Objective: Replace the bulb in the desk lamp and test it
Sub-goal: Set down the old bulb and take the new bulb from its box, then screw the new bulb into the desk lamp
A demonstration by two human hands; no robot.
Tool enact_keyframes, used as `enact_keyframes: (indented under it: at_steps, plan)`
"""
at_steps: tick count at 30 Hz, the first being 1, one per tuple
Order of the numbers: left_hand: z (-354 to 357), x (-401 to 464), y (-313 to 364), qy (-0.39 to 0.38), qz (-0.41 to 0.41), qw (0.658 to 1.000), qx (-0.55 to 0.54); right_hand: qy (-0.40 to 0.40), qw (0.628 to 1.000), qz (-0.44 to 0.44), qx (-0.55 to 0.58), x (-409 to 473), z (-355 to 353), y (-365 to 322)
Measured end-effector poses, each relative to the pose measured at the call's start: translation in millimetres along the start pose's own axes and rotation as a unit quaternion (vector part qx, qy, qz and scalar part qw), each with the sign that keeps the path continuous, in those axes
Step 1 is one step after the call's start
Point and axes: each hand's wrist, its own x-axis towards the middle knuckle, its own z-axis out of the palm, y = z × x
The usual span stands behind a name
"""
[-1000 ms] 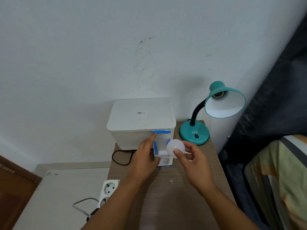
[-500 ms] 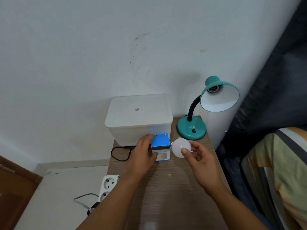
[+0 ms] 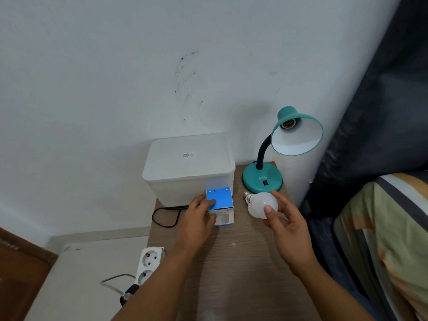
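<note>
While our right hand held the frosted white round bulb above the wooden bedside table, we pinched its globe between the thumb, pressed on the near face, and fingers curled round the far right side; its metal screw base pointed far-left, clear of the fingers. The bulb sat just near of the teal gooseneck desk lamp, whose socket showed bare inside the shade. Our left hand gripped the small blue-topped cardboard bulb box, fingertips on its lid, thumb on the near face, in front of the white lidded plastic container. A white power strip lay to the near left.
</note>
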Motion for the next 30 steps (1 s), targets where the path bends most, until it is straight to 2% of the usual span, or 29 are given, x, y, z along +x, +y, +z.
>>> enact_keyframes:
  at_steps: [4, 10, 15, 18, 22, 26, 30]
  plan:
    - [-4.7, 1.3, 7.5, -0.006, -0.009, 1.000, 0.026, 0.026, 0.999, -0.017, 0.011, 0.1, -6.5, -5.0]
    - [-12.3, 1.4, 23.2, 0.005, 0.008, 0.997, 0.075, 0.020, 0.999, -0.037, 0.029, 3.0, -21.8, -13.0]
    - [-13.7, 5.7, 50.7, 0.045, 0.067, 0.994, 0.069, 0.029, 0.997, -0.069, -0.001, 12.0, -32.2, -15.4]
    - [-14.1, 17.4, 77.6, 0.048, 0.117, 0.992, 0.030, 0.042, 0.995, -0.093, -0.017, 22.9, -42.3, -20.6]
    - [-16.2, 41.1, 118.2, 0.022, 0.173, 0.985, -0.009, 0.070, 0.989, -0.130, -0.028, 42.0, -55.6, -34.6]
    - [-15.7, 69.2, 151.2, -0.017, 0.155, 0.987, -0.025, 0.092, 0.982, -0.156, -0.056, 64.9, -63.2, -47.8]
    - [-15.6, 94.5, 174.3, -0.032, 0.171, 0.984, -0.035, 0.131, 0.964, -0.189, -0.135, 83.9, -61.2, -54.5]
